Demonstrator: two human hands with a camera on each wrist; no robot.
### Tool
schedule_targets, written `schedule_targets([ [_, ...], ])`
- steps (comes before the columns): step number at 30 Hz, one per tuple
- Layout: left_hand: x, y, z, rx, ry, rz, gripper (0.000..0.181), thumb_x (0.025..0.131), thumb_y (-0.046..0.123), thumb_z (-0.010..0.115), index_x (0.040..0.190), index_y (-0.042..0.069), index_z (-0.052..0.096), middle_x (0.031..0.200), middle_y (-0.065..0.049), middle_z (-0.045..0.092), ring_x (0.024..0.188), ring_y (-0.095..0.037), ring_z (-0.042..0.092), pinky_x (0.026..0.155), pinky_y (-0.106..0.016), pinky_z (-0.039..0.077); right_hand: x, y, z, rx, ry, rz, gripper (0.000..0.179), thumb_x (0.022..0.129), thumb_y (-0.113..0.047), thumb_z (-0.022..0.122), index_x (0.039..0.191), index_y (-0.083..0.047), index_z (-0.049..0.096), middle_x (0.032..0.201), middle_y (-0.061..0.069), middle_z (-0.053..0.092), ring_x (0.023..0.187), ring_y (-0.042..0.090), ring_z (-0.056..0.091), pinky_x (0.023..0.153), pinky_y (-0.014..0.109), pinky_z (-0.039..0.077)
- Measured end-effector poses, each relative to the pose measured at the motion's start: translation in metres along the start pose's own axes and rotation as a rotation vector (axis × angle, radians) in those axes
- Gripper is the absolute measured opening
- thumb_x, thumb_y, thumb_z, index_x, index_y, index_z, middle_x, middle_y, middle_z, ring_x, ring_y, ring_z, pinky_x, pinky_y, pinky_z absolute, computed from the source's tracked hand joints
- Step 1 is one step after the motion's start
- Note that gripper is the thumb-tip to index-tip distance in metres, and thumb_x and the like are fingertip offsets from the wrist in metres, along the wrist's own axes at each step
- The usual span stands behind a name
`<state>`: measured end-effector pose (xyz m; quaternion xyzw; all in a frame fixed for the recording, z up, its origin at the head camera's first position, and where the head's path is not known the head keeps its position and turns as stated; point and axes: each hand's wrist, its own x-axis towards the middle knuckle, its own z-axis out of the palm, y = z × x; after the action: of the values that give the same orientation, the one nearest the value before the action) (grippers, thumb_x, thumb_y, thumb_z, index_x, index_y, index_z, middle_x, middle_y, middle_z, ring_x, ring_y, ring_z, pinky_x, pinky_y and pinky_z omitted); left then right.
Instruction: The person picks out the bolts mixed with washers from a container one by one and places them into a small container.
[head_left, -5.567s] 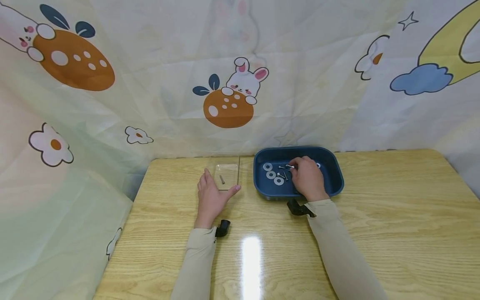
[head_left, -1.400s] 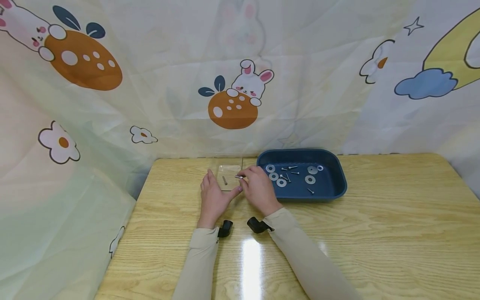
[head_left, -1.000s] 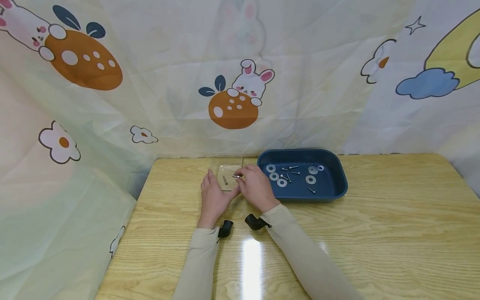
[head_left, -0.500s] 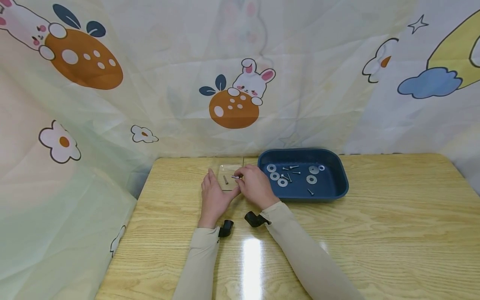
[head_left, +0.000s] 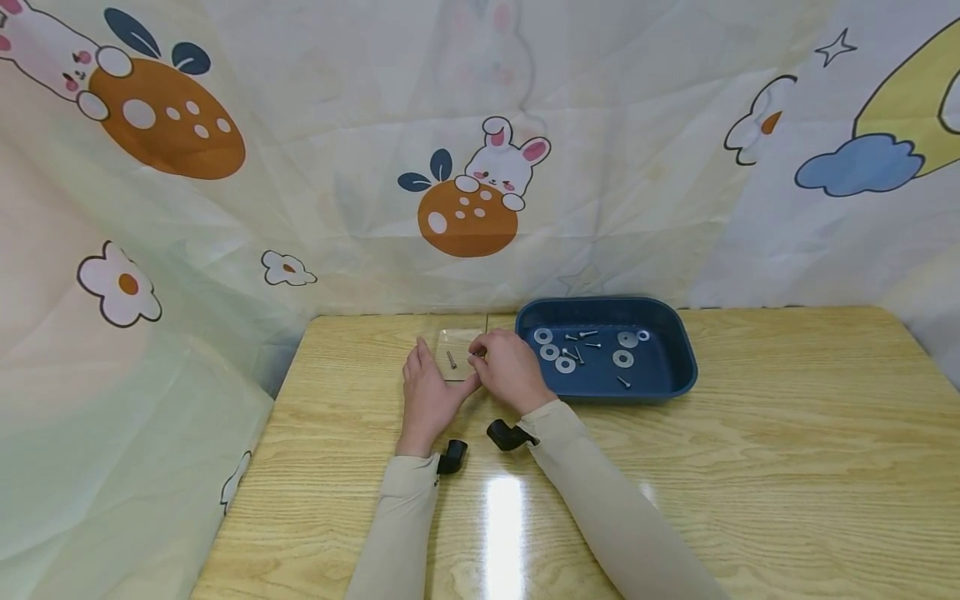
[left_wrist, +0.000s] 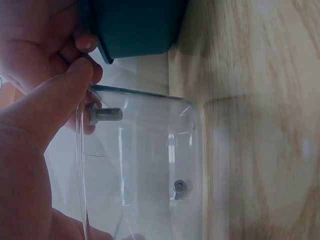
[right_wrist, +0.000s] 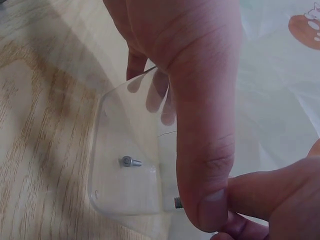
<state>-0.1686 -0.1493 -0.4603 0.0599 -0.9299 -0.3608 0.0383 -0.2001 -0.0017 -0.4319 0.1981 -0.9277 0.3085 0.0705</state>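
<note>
My left hand [head_left: 431, 396] spans the near side of a clear box [head_left: 461, 337], thumb along the rim at the right corner and fingers round the left side. Over that right corner, my right hand [head_left: 512, 371] pinches a silver bolt [left_wrist: 109, 114]. In the left wrist view its threaded shank points down inside the box, below the rim; its upper end is hidden in my fingers. Only the thread tip shows in the right wrist view, beside the left thumb [right_wrist: 212, 210]. Another bolt [head_left: 452, 360] with a socket head lies on the box floor.
Right of the box stands a dark blue tray [head_left: 681, 367], its left part behind my right hand. It holds several flat washers [head_left: 622, 358], several bolts [head_left: 588, 334] and a small silver ring [head_left: 643, 336]. A printed cloth [head_left: 337, 167] hangs behind the wooden table [head_left: 787, 433].
My right hand has moved left from the tray to the box, carrying a bolt. In the last half second that bolt has turned out of sight in the head view. My left hand stays at the box.
</note>
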Motion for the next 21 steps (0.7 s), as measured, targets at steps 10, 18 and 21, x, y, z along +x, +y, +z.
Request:
schedule_targets([
  [10,0.0003,0.0011,0.0013,0.0,0.017,0.011,0.123,0.079,0.052,0.081,0.156,-0.011,0.01,0.157,-0.032,0.02,0.144,-0.044,0.02,0.115,-0.054,0.027,0.001,-0.0005,0.0021,-0.011,-0.005,0.031,0.008,0.092,-0.017,0.075,0.094,-0.01,0.078,0.092,0.004,0.069,0.084,0.02,0.065,0.073,0.037,0.054],
  [18,0.0,0.0006,0.001,0.003,0.0,0.002,0.123,0.08,0.054,0.079,0.157,-0.01,0.006,0.159,-0.03,0.018,0.146,-0.043,0.018,0.115,-0.055,0.027,0.0,-0.0006,0.0,0.009,0.025,0.009,0.011,0.095,-0.019,0.072,0.093,-0.01,0.077,0.09,0.003,0.068,0.082,0.019,0.063,0.073,0.035,0.053],
  [21,-0.0001,0.0009,0.0009,-0.001,-0.002,-0.001,0.123,0.08,0.053,0.08,0.157,-0.009,0.006,0.159,-0.03,0.017,0.146,-0.042,0.017,0.115,-0.054,0.026,-0.0012,-0.0004,-0.0022,0.021,0.04,-0.005,0.011,0.095,-0.019,0.071,0.093,-0.01,0.077,0.091,0.003,0.069,0.083,0.02,0.062,0.073,0.035,0.052],
])
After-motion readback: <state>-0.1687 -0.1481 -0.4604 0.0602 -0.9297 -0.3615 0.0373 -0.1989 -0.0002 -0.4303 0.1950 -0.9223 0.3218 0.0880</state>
